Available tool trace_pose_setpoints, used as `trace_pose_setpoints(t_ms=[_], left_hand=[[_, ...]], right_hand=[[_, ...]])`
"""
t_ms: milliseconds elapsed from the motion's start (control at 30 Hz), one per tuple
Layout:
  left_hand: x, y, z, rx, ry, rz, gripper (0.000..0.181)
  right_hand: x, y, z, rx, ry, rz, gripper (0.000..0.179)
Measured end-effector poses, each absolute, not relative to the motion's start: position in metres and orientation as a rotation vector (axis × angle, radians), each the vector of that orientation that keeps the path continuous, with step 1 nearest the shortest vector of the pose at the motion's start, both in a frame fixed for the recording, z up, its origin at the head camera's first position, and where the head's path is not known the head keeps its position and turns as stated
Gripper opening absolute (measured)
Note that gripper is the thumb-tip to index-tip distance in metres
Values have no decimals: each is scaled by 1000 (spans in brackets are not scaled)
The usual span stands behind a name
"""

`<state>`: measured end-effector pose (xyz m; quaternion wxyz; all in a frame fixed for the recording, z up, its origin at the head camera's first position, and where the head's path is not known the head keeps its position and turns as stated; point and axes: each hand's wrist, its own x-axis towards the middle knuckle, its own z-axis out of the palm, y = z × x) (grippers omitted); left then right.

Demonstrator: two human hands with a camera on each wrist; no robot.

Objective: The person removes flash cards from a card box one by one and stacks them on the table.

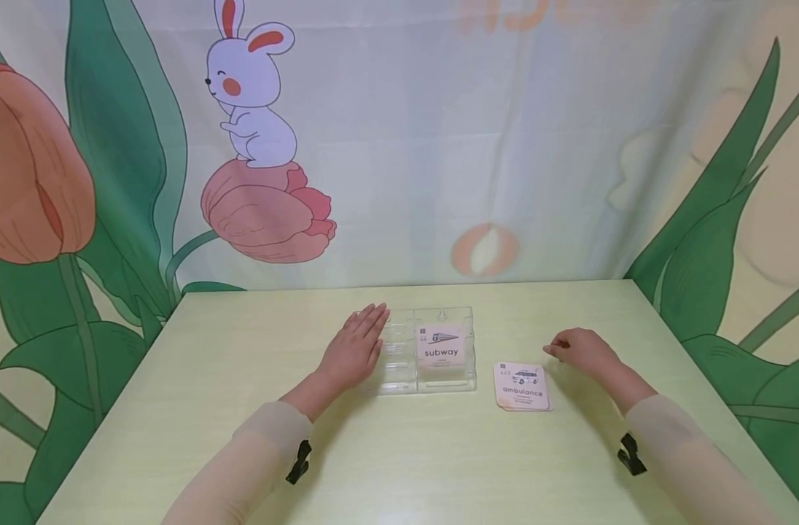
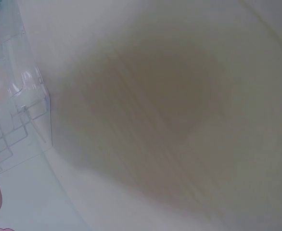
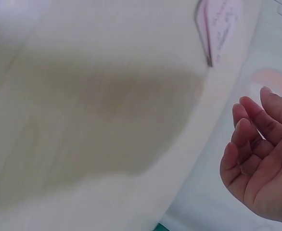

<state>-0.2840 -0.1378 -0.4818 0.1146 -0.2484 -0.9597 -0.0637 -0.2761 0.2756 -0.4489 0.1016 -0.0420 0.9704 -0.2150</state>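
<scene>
A clear plastic card rack (image 1: 396, 380) with stepped slots lies at the middle of the table. One white card printed "subway" (image 1: 440, 353) stands in its right column. My left hand (image 1: 350, 350), fingers straight, rests along the rack's left side and covers part of it. To the right of the rack sits a small stack of cards with "ambulance" (image 1: 523, 388) on top. My right hand (image 1: 585, 351) hovers just beyond the stack's upper right corner. In the right wrist view its fingers (image 3: 230, 154) are loosely curled and hold nothing.
The pale yellow table (image 1: 196, 408) reaches back to a printed curtain (image 1: 399, 146) with a rabbit and tulips. A black clip-like band (image 1: 299, 462) sits on the left sleeve, and another (image 1: 631, 455) on the right.
</scene>
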Motion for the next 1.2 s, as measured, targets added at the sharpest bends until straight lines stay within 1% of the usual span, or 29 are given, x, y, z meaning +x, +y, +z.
trace_pose_setpoints(t_ms=[533,767,1000,1200], left_hand=[[-283,-138,-474,-743,-2862,-187,57],[-283,-137,-475,-736,-2861,-193,57],[-283,-137,-476,-728,-2865,-201,57],[-282,-136,-475,-723,-2863,-209,56]], right_hand=[[-266,277,-427,-181,2950,-696,32],[-262,281,-423,-173,2985,-711,33],[-257,282,-416,-171,3043,-787,30],[-253,275,-407,-131,3056,-824,34]])
